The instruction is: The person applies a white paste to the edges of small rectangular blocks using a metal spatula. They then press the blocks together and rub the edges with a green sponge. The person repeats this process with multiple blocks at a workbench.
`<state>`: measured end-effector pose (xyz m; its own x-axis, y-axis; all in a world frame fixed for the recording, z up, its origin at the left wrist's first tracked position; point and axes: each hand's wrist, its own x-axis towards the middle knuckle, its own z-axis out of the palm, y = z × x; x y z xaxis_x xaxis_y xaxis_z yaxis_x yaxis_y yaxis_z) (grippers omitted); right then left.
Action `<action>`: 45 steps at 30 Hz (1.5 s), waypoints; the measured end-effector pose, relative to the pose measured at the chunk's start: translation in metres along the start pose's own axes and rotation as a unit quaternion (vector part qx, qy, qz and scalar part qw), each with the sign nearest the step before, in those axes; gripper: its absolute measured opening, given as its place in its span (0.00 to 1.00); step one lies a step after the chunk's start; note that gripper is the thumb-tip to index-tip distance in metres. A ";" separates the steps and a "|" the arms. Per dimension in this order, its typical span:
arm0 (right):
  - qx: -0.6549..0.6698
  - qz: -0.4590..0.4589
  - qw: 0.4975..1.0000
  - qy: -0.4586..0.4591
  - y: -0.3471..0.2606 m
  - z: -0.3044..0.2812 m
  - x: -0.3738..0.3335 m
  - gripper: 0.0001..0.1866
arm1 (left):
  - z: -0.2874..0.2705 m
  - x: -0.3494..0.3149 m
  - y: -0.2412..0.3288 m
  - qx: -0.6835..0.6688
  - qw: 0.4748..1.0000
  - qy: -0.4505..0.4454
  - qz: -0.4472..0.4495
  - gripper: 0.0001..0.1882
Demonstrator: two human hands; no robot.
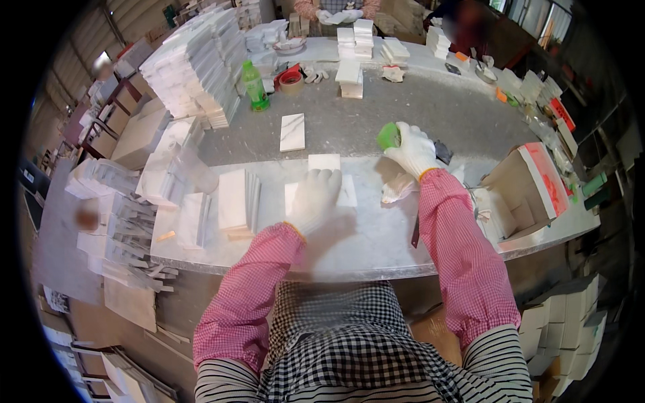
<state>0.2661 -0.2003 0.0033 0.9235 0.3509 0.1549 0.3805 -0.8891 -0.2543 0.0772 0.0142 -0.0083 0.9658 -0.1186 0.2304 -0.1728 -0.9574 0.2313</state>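
Observation:
My right hand (413, 152), in a white glove, is closed around a green sponge-like pad (388, 136) above the tabletop. My left hand (314, 200), also gloved and blurred by motion, rests over white marble-look tiles; one tile (324, 161) shows beyond its fingers and another edge (347, 192) to its right. The left fingers are too smeared to tell their grip. A veined white tile (292, 132) lies alone farther back. To the left of my left hand, a row of tiles (236, 201) leans together. A crumpled whitish cloth (398, 188) lies under my right hand.
Tall tile stacks (191, 70) stand at the back left near a green bottle (255, 86) and a tape roll (291, 82). An open cardboard box (521, 191) sits at the right. A gloved co-worker (339, 15) handles a tile across the table. The table's front edge (349, 274) lies before me.

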 end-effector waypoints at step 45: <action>0.523 0.091 0.847 -0.029 -0.082 0.041 -0.159 0.33 | 0.003 0.004 -0.012 -0.027 0.999 -0.002 0.029 0.38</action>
<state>0.0900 -0.1713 -0.0396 0.9609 0.2763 -0.0168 0.0389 -0.1947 -0.9801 0.0838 0.0241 -0.0128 0.9547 -0.1737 0.2418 -0.2379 -0.9333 0.2691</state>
